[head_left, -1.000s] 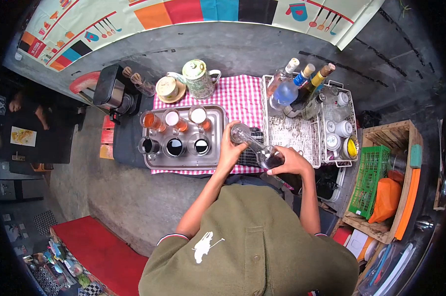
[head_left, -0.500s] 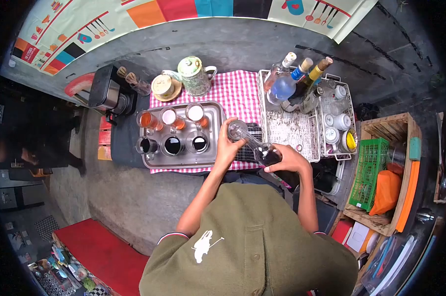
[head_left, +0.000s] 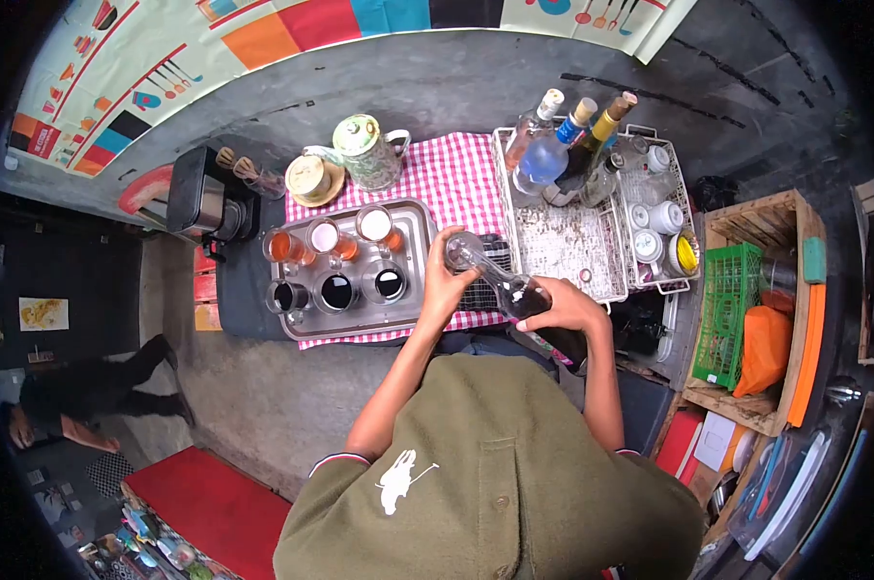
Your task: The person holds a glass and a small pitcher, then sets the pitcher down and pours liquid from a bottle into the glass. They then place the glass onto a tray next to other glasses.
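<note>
Both hands are on a tilted clear glass carafe (head_left: pixel 501 278), with dark liquid in the rounded part near my right palm. My left hand (head_left: pixel 443 280) is closed around its round, clear upper end. My right hand (head_left: pixel 568 307) wraps the dark-filled end, thumb underneath. Just left of my left hand lies a metal tray (head_left: pixel 415 253) on a red checked cloth (head_left: pixel 456 184). Glass mugs of reddish drink, such as this foamy one (head_left: pixel 375 224), make up its back row. Mugs of dark drink (head_left: pixel 337 291) stand in front. A dark checked cloth (head_left: pixel 490 253) lies behind the carafe.
A white wire rack (head_left: pixel 568 256) with tall bottles (head_left: pixel 543 166) and jars stands right. Behind the tray are a patterned teapot (head_left: pixel 367 159), a lidded cup (head_left: pixel 308 178) and a coffee machine (head_left: pixel 200 198). A wooden crate (head_left: pixel 795 217) sits far right; another person (head_left: pixel 79 396) is at left.
The camera view has shifted slightly. The person at left has moved nearer the red bench. Both my hands keep hold of the carafe in nearly the same pose.
</note>
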`<action>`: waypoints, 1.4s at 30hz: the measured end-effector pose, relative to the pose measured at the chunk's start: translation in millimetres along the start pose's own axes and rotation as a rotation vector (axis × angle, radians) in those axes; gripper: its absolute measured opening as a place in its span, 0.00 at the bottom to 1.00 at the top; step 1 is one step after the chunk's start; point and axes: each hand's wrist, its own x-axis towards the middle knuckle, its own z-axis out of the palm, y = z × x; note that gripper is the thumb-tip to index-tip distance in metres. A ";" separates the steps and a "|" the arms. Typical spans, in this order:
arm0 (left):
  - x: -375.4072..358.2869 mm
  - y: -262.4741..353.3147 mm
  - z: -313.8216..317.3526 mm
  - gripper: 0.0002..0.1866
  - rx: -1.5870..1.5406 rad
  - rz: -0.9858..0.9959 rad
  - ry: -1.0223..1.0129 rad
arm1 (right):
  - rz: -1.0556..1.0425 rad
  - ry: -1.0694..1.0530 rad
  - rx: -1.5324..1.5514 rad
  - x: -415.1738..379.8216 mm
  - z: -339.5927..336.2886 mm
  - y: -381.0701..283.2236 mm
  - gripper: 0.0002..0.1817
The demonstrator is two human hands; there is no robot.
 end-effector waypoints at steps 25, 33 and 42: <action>11.6 -15.9 15.3 0.37 -0.031 -0.096 -0.186 | 0.132 0.077 0.082 -19.3 10.0 25.1 0.35; 13.1 -19.5 17.6 0.37 0.006 -0.038 -0.212 | 0.111 0.093 0.127 -22.3 12.0 29.6 0.33; 12.5 -25.0 18.1 0.37 0.047 -0.039 -0.192 | 0.145 0.048 0.113 -22.7 6.7 23.4 0.32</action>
